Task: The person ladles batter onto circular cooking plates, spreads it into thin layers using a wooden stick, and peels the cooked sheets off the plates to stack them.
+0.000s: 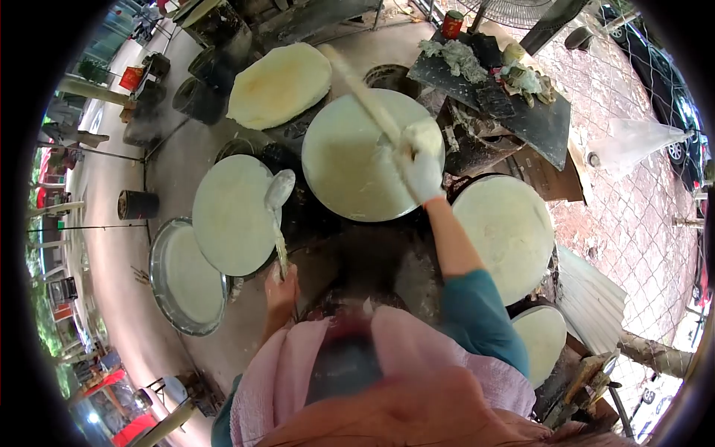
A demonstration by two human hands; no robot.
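My right hand [423, 175], in a white glove, is closed around a long pale wooden spreader [365, 93]. It is over a round griddle [346, 190] coated with pale batter; the spreader is slightly blurred and slants to the upper left. My left hand [281, 290], bare, is wrapped around the handle of a metal ladle [280, 192]. The ladle's bowl overlaps the right edge of another round griddle [232, 216] covered in a pale sheet. Left of that stands a wide metal basin [158, 294] with white batter [192, 272] in it.
A large round flatbread [279, 86] lies at the back left. More coated griddles [503, 235] stand to the right, one lower down [540, 343]. A dark board [536, 138] carries scraps and a red can [452, 24]. Dark buckets [199, 100] stand left; a wire fence [633, 201] runs along the right.
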